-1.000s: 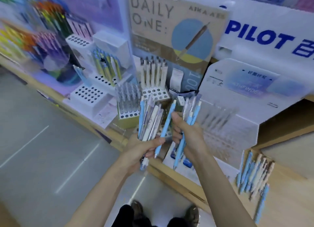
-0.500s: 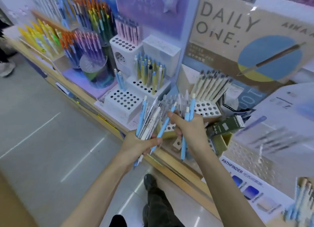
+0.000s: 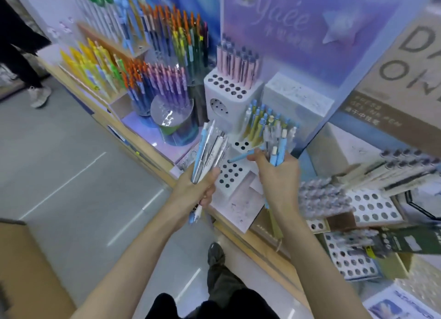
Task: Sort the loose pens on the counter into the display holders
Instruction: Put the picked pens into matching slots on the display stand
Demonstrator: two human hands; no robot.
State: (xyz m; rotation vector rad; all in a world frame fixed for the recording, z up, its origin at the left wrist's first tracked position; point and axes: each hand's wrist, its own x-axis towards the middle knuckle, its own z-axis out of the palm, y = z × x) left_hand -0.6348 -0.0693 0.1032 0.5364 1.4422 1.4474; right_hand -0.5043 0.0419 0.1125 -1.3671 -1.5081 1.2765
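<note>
My left hand (image 3: 199, 187) grips a bundle of blue, white and clear pens (image 3: 210, 151), their tops pointing up. My right hand (image 3: 278, 175) holds several blue pens (image 3: 278, 149) upright and pinches one single blue pen (image 3: 241, 157) that lies sideways, its tip over the white stepped holder (image 3: 229, 173) with rows of round holes. Blue and yellow pens (image 3: 257, 125) stand on that holder's middle step, pink ones (image 3: 236, 63) on the top step.
Racks of coloured pens (image 3: 143, 80) and a clear cylinder (image 3: 174, 118) fill the counter to the left. More perforated holders (image 3: 372, 206) with pale pens lie to the right. A purple display board (image 3: 298, 32) rises behind. A bystander's legs (image 3: 21, 56) are at far left.
The view has swung left along the counter. The single blue pen passed from between both hands into my right hand, which now points it sideways over the white holder's holes.
</note>
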